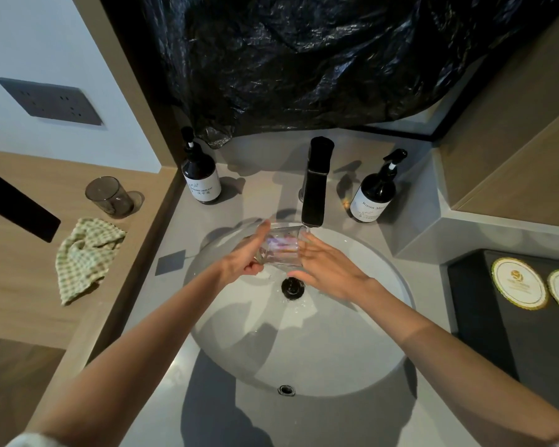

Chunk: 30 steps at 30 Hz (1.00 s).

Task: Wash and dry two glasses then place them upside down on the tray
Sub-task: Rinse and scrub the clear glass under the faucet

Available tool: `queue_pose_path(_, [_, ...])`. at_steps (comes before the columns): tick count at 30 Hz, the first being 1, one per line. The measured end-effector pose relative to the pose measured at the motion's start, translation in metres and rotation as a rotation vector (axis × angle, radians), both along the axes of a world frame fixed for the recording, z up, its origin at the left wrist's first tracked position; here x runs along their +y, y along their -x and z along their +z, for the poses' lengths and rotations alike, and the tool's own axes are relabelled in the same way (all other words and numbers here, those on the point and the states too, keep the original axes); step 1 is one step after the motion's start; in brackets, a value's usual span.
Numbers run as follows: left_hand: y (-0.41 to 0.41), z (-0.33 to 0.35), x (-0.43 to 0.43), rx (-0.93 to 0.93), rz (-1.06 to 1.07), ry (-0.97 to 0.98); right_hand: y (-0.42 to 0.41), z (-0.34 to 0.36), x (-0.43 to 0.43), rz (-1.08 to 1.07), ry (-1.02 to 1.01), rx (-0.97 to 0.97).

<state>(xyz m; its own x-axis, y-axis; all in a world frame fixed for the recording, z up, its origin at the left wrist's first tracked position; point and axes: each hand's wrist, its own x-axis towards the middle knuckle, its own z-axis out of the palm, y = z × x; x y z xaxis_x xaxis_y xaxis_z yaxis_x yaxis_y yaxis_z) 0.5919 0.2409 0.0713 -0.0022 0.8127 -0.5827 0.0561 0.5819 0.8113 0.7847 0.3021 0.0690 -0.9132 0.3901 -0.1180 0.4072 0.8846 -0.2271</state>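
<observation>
A clear glass (281, 248) lies tilted on its side over the white sink (368, 350), its mouth under the black faucet (315, 185). My left hand (244, 258) grips its base end, fingers curled round it. My right hand (325, 267) rests against the glass's right side with straight, spread fingers. A second, smoky glass (109, 196) stands upright on the wooden shelf at the left. A green checked cloth (84, 256) lies crumpled in front of it. The black tray (484, 317) sits at the right with two round paper coasters (518, 282) on it.
Two dark pump bottles (200, 175) (376, 191) flank the faucet on the grey counter. The drain (292, 288) lies just below my hands. Black plastic sheeting (304, 59) covers the wall behind. A socket plate (50, 101) is on the left wall.
</observation>
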Motion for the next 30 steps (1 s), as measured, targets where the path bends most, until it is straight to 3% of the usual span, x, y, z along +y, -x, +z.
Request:
queue_pose_path(2, [0.001, -0.001, 0.000, 0.003, 0.011, 0.027, 0.000, 0.001, -0.001, -0.081, 0.116, 0.049])
queue_pose_path(8, [-0.006, -0.004, -0.001, -0.076, 0.065, -0.017, 0.000, -0.008, -0.015, -0.539, 0.784, 0.339])
queue_pose_path(15, [-0.010, -0.001, -0.003, 0.382, -0.112, -0.297, -0.004, 0.013, -0.027, -0.671, 1.203, 0.677])
queue_pose_path(19, [-0.016, 0.000, 0.003, 0.420, -0.254, -0.492, -0.004, 0.015, -0.020, -0.678, 1.212, 0.556])
queue_pose_path(24, [-0.026, 0.011, 0.018, 0.459, -0.314, -0.280, -0.012, 0.025, -0.010, -0.574, 1.168, 0.445])
queue_pose_path(27, [-0.030, 0.014, 0.031, 0.317, -0.282, -0.108, -0.018, 0.031, -0.005, -0.500, 1.137, 0.415])
queue_pose_path(30, [-0.038, 0.015, 0.030, 0.367, -0.280, -0.124, -0.020, 0.031, -0.001, -0.496, 1.104, 0.417])
